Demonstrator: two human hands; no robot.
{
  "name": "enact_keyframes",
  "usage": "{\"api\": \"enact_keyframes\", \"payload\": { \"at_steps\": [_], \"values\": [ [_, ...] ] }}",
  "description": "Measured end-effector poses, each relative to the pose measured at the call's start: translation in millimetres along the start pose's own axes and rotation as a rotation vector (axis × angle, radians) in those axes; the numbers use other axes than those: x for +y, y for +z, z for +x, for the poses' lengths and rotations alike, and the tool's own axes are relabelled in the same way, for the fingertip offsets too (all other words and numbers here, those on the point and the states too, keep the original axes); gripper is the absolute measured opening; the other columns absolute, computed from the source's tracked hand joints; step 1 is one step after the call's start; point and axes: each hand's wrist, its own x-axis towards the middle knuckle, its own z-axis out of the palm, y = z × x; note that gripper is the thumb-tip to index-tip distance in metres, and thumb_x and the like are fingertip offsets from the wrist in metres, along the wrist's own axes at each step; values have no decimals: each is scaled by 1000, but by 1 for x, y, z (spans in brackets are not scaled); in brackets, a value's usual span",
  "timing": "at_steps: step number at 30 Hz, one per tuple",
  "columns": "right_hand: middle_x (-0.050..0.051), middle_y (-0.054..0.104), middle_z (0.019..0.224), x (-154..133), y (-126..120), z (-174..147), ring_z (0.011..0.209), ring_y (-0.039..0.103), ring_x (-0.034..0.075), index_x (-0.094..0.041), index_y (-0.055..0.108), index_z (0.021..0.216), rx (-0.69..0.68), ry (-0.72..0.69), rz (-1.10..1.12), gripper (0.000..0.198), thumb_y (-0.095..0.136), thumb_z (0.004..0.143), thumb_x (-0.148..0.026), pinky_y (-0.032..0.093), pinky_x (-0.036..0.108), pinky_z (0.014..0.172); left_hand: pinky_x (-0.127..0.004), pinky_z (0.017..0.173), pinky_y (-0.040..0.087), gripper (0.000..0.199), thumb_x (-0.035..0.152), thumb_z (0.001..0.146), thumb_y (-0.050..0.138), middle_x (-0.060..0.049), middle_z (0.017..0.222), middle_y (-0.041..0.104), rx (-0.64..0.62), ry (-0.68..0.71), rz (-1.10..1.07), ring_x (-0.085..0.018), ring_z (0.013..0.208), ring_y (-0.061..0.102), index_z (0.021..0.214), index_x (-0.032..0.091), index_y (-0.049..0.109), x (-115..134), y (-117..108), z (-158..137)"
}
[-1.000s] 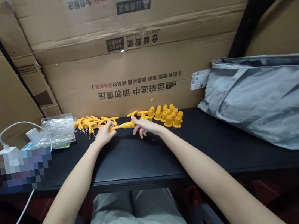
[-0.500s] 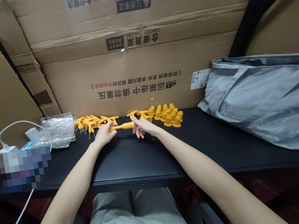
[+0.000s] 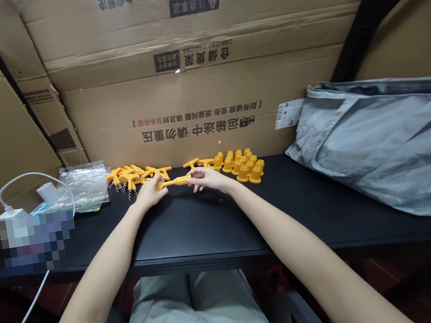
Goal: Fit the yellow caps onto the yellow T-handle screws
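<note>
A yellow plastic corkscrew (image 3: pixel 178 181) lies level between my two hands, above the black tabletop. Its left end, the handle, sits in the closed fingers of my left hand (image 3: pixel 150 192). My right hand (image 3: pixel 210 178) pinches the wider sleeve at the other end between thumb and fingers. Left of centre, behind my left hand, is a pile of yellow T-handled corkscrews (image 3: pixel 130 179) with bare metal spirals. More yellow T-shaped pieces (image 3: pixel 191 163) lie just behind my right hand. To its right stand several yellow flanged caps (image 3: pixel 244 172), grouped in rows.
Cardboard (image 3: pixel 196 93) walls the back of the black table (image 3: pixel 193 225). A grey bag (image 3: pixel 381 151) takes up the right side. On the left are a clear plastic bag (image 3: pixel 84 185), a white charger (image 3: pixel 12 218) with a cable, and a blurred-out item.
My right hand's fingers have shifted round the sleeve end, from a stretched index finger to a pinch. My left hand and its hold look the same.
</note>
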Motion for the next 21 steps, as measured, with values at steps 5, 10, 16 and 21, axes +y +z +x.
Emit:
{"api": "enact_keyframes", "payload": {
  "at_steps": [5,10,16,21],
  "values": [
    [5,70,78,-2,1,0,55,63,9,-14,61,96,26,42,-9,29,66,82,-39,47,18,50,-26,61,37,22,34,74,58,1,71,56,-3,29,-11,-16,65,52,91,21,54,-1,2,0],
    [7,70,79,-4,3,0,54,63,9,-13,61,98,17,79,-1,28,62,85,-38,46,16,49,-25,60,36,25,40,74,58,2,69,56,-7,22,13,-16,65,52,91,22,54,-5,3,1],
    [5,70,81,-6,2,-3,58,65,9,-15,54,107,-9,85,47,30,63,85,-33,48,17,50,-25,61,36,30,47,74,56,1,71,57,-13,16,3,-16,67,53,91,22,55,-7,3,1],
    [4,70,80,-3,1,-2,58,65,10,-16,50,103,1,77,58,31,67,82,-31,49,18,52,-25,59,35,30,48,75,56,2,67,56,-28,7,-48,-16,64,53,89,21,54,-1,-1,0]
  ]
}}
